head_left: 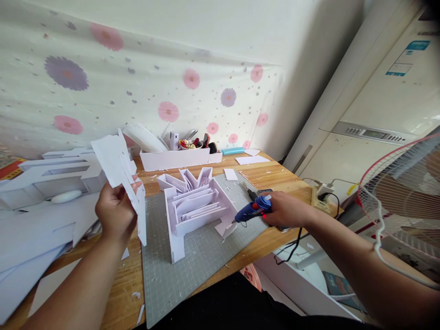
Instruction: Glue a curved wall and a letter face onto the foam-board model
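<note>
My left hand [117,206] grips a cut white foam board piece [112,158], raised above the left side of the table. In my right hand [283,208] is a blue hot glue gun [252,210] with a red light glowing on it. Its nozzle points down-left, close to the lower right corner of a white letter-shaped foam board box [199,224]. That box lies open-topped on a grey cutting mat [165,284], with several loose white strips inside it. Whether the nozzle touches the board I cannot tell.
White board structures [62,172] and sheets [41,238] are stacked at the left. A white tray [172,160] of tools stands against the wall. Black cord hangs from the glue gun. A fan [405,192] stands at the right, near a power strip [319,199]. White scraps litter the wooden table [282,176].
</note>
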Tool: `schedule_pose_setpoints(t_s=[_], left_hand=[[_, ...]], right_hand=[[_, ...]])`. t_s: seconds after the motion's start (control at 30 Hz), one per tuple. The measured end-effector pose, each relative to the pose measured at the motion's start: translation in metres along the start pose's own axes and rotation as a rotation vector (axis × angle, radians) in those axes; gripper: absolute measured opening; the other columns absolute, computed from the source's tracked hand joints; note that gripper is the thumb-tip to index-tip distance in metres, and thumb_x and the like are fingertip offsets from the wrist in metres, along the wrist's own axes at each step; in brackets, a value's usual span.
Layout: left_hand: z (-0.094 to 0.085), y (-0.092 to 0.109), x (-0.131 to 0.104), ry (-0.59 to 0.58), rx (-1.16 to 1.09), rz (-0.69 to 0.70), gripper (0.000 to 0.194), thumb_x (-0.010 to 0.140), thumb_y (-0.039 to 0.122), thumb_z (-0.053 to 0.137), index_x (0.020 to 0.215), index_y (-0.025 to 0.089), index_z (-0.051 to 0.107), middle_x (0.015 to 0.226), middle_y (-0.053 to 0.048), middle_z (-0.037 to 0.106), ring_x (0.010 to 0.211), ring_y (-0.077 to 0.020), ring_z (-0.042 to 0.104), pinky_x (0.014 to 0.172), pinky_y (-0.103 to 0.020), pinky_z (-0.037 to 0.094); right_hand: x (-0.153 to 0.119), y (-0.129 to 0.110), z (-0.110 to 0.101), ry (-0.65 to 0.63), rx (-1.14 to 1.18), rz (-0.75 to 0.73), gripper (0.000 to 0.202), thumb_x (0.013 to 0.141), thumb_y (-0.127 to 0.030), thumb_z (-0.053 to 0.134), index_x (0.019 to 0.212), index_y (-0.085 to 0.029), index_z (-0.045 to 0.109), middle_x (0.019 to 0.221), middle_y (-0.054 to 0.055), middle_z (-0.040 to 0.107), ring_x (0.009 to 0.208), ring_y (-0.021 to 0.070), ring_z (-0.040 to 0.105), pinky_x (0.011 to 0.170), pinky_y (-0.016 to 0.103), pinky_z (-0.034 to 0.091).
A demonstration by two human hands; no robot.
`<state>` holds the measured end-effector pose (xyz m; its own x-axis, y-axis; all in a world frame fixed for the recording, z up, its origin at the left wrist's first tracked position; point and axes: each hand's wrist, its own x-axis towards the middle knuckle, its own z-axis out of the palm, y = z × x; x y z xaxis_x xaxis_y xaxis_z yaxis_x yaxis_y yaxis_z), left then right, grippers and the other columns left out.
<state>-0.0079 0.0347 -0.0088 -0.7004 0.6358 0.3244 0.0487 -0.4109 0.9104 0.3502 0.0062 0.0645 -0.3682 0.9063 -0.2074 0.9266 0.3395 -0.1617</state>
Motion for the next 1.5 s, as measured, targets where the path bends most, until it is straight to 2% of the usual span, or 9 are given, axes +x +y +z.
schedule_pose_setpoints(t_s=[0.17, 0.27, 0.43, 0.63, 0.83, 0.97, 1.17, 1.3, 1.5], left_hand=[[-0.001, -0.002, 0.000, -0.001, 0.007, 0.007, 0.043, 0.052, 0.044, 0.084, 0.081, 0.014, 0.074, 0.087, -0.007, 0.076, 0.067, -0.0136, 0.064, 0.058, -0.022, 0.051], [-0.001, -0.003, 0.001, -0.001, 0.015, -0.002, 0.047, 0.051, 0.044, 0.085, 0.086, 0.014, 0.075, 0.090, -0.008, 0.077, 0.068, -0.0143, 0.065, 0.058, -0.022, 0.052], [-0.003, -0.006, 0.002, 0.013, 0.030, -0.007, 0.053, 0.051, 0.046, 0.085, 0.092, 0.015, 0.076, 0.093, -0.008, 0.077, 0.070, -0.0158, 0.066, 0.061, -0.024, 0.053], [-0.005, -0.010, 0.005, -0.012, 0.073, -0.019, 0.057, 0.052, 0.046, 0.085, 0.099, 0.014, 0.076, 0.098, -0.010, 0.077, 0.081, -0.0191, 0.070, 0.069, -0.025, 0.054], [-0.004, -0.004, 0.002, -0.006, 0.094, -0.037, 0.056, 0.052, 0.047, 0.084, 0.097, 0.014, 0.076, 0.101, -0.010, 0.077, 0.083, -0.0187, 0.070, 0.068, -0.021, 0.053], [-0.002, 0.001, 0.002, 0.012, 0.083, -0.061, 0.057, 0.051, 0.048, 0.085, 0.096, 0.012, 0.076, 0.103, -0.011, 0.077, 0.083, -0.0198, 0.070, 0.069, -0.023, 0.055], [-0.006, -0.001, 0.003, 0.003, 0.126, -0.063, 0.058, 0.058, 0.045, 0.082, 0.106, 0.014, 0.075, 0.103, -0.010, 0.077, 0.085, -0.0210, 0.070, 0.071, -0.025, 0.053], [-0.009, -0.003, 0.005, 0.000, 0.133, -0.056, 0.051, 0.061, 0.045, 0.081, 0.103, 0.017, 0.076, 0.105, -0.009, 0.076, 0.089, -0.0220, 0.070, 0.073, -0.027, 0.052], [-0.013, -0.007, 0.008, -0.004, 0.149, -0.061, 0.052, 0.061, 0.043, 0.081, 0.106, 0.018, 0.075, 0.095, -0.007, 0.076, 0.085, -0.0202, 0.068, 0.073, -0.026, 0.050]], right_hand=[[0.009, 0.016, -0.005, 0.042, 0.008, 0.078, 0.010, 0.069, -0.020, 0.056, 0.075, -0.019, 0.064, 0.069, 0.003, 0.063, 0.067, 0.0172, 0.053, 0.061, 0.027, 0.037], [0.017, 0.021, -0.005, 0.056, 0.034, 0.075, 0.014, 0.070, -0.020, 0.056, 0.079, -0.019, 0.066, 0.071, 0.002, 0.064, 0.067, 0.0175, 0.054, 0.061, 0.027, 0.036], [0.024, 0.024, -0.003, 0.085, -0.004, 0.071, 0.020, 0.070, -0.023, 0.056, 0.084, -0.019, 0.069, 0.075, 0.004, 0.067, 0.070, 0.0195, 0.056, 0.062, 0.028, 0.036], [0.039, 0.020, -0.007, 0.178, 0.041, 0.124, 0.012, 0.070, -0.023, 0.056, 0.075, -0.018, 0.066, 0.068, 0.003, 0.061, 0.065, 0.0181, 0.053, 0.058, 0.028, 0.035], [0.086, 0.001, -0.006, 0.209, 0.230, 0.090, 0.008, 0.068, -0.024, 0.059, 0.072, -0.018, 0.064, 0.063, -0.001, 0.057, 0.063, 0.0155, 0.052, 0.054, 0.025, 0.034], [0.126, -0.017, -0.002, 0.201, 0.337, 0.052, 0.021, 0.070, -0.024, 0.060, 0.087, -0.017, 0.070, 0.070, 0.001, 0.065, 0.066, 0.0170, 0.059, 0.056, 0.025, 0.038], [0.177, -0.042, -0.004, 0.214, 0.181, 0.038, 0.027, 0.070, -0.029, 0.062, 0.093, -0.019, 0.074, 0.091, 0.007, 0.073, 0.082, 0.0233, 0.064, 0.061, 0.027, 0.040], [0.202, -0.052, -0.008, 0.193, 0.132, 0.059, 0.030, 0.072, -0.035, 0.062, 0.094, -0.020, 0.075, 0.093, 0.008, 0.074, 0.084, 0.0249, 0.066, 0.061, 0.027, 0.042], [0.230, -0.064, -0.008, 0.181, 0.077, 0.093, 0.032, 0.074, -0.033, 0.058, 0.096, -0.017, 0.075, 0.096, 0.011, 0.075, 0.084, 0.0267, 0.068, 0.059, 0.028, 0.043]])
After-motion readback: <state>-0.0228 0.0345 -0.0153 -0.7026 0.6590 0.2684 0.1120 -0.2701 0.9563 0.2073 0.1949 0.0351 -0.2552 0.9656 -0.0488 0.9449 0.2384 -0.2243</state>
